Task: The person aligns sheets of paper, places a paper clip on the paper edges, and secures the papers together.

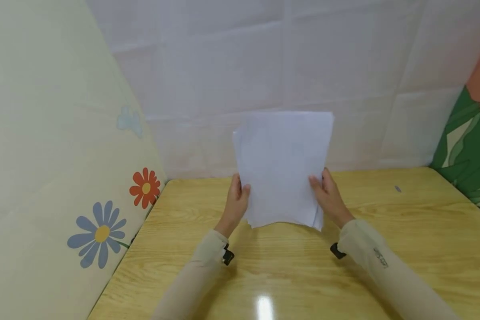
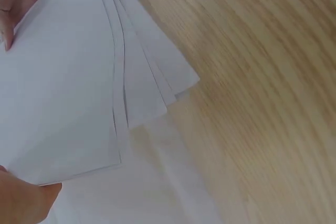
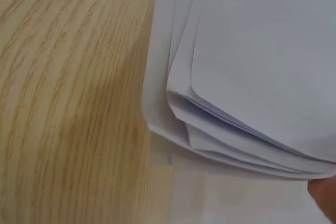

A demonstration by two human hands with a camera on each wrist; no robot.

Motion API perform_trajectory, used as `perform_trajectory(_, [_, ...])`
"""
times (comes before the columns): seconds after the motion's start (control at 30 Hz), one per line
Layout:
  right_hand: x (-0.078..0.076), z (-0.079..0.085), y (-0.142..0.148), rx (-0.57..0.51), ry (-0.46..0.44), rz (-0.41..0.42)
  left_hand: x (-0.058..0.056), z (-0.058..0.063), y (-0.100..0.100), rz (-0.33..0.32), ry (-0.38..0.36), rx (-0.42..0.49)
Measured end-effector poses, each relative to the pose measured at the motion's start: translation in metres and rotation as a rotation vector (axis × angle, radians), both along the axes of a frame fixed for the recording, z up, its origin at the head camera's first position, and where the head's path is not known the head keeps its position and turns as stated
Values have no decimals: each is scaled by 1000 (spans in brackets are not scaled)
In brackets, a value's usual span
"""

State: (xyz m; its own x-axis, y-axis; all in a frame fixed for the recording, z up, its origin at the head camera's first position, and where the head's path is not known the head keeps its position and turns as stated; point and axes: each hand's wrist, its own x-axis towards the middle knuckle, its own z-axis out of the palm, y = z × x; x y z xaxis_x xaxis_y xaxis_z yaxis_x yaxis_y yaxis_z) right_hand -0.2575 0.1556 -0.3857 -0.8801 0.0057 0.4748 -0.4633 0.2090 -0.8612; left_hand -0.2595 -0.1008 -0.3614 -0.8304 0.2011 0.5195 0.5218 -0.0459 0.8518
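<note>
Both hands hold a loose stack of white paper sheets (image 1: 284, 169) upright over the table in the head view. The left hand (image 1: 237, 202) grips the stack's left edge, thumb on the near face. On the opposite edge the right hand (image 1: 330, 195) pinches the sheets the same way. The sheets are uneven: in the left wrist view several corners of the paper (image 2: 68, 93) fan apart, and in the right wrist view the layered paper (image 3: 252, 66) bows and gaps along its edge. The fingers behind the stack are mostly hidden.
A wood-grain table (image 1: 284, 266) lies beneath. A small dark flat piece (image 1: 398, 189) lies toward its back right. A white cloth (image 1: 224, 80) hangs behind, a flower-printed panel (image 1: 44, 155) stands at left, and a green printed panel (image 1: 476, 151) at right.
</note>
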Motion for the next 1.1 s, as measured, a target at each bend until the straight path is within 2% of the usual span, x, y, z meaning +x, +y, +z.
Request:
perform_trajectory(0.13, [0,-4,1,-53,40,44,3,-2,-1,-13,29,-31])
perform_trajectory(0.3, [3,-9,1,-86,56,48,8,-6,-2,-22,-4,-102])
perform_trajectory(0.53, [6,-12,-1,-85,61,37,9,-11,-2,-21,-5,-104])
perform_trajectory(0.6, [6,-13,-1,-87,65,31,8,-14,-2,-12,1,-101])
perform_trajectory(0.77, [6,-15,-1,-104,50,44,-8,-37,-1,9,37,-80])
perform_trajectory(0.83, [7,-15,-1,-106,44,47,-13,-44,-1,12,28,-68])
perform_trajectory(0.93, [8,-15,-2,-112,32,43,-10,-41,-1,-3,-16,-38])
perform_trajectory(1.1, [10,-15,-5,-120,8,23,6,-25,-2,-9,-84,-44])
